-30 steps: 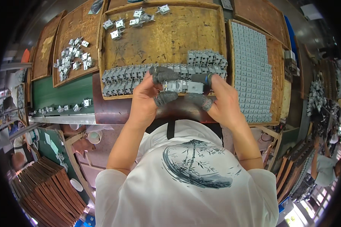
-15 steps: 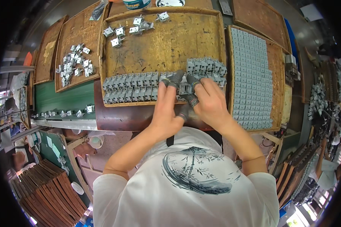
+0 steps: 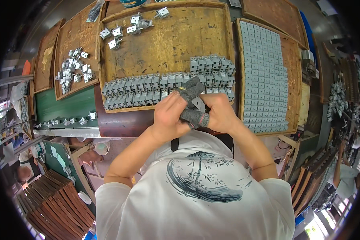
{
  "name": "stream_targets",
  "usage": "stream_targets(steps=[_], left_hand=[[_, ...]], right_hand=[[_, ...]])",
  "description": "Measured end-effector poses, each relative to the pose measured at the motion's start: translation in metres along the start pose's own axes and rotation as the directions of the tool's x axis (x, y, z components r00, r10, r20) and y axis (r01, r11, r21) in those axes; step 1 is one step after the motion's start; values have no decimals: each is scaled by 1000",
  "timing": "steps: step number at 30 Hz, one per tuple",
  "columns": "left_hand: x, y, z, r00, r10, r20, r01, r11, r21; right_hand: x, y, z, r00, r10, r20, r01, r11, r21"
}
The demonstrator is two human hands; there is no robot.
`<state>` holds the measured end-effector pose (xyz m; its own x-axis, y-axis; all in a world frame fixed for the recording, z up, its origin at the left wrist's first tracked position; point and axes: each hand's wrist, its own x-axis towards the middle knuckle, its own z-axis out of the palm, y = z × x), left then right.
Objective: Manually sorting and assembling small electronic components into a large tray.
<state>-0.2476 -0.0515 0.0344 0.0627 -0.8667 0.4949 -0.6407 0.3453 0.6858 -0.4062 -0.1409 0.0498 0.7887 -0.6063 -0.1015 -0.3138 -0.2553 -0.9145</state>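
Observation:
My left hand (image 3: 172, 113) and my right hand (image 3: 220, 112) meet at the near edge of a wooden tray (image 3: 168, 40). Dark grey knitted sleeves cover several of my fingers. Between my fingertips is a small light-grey block-like metal part (image 3: 199, 105), mostly hidden by the fingers. Both hands are closed around it. Just beyond them, rows of similar grey block-shaped parts (image 3: 136, 88) stand packed along the tray's near side, with a shorter stack at its right.
Loose silvery parts (image 3: 135, 24) lie at the tray's far left. More fill a tray (image 3: 74, 66) further left. Grey squares sit in tight rows in the right tray (image 3: 264, 76). A few parts line the green bench (image 3: 64, 102). Wooden boards (image 3: 54, 200) stand stacked lower left.
Both hands have drawn back from the rows toward my body, bringing the grey metal part with them. My fingers have closed more tightly around it. The whole view has shifted slightly.

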Motion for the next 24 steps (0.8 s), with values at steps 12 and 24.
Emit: stream_targets(steps=[12,24], left_hand=[[62,-107,0,811,-460,360,481,876,36],[66,-112,10,467,-602,648,855,495,-156]], right_hand=[[-54,120,-162,633,331,-699,-187,942,277],[-58,270,-278,389,497,-776,-728,682,72]])
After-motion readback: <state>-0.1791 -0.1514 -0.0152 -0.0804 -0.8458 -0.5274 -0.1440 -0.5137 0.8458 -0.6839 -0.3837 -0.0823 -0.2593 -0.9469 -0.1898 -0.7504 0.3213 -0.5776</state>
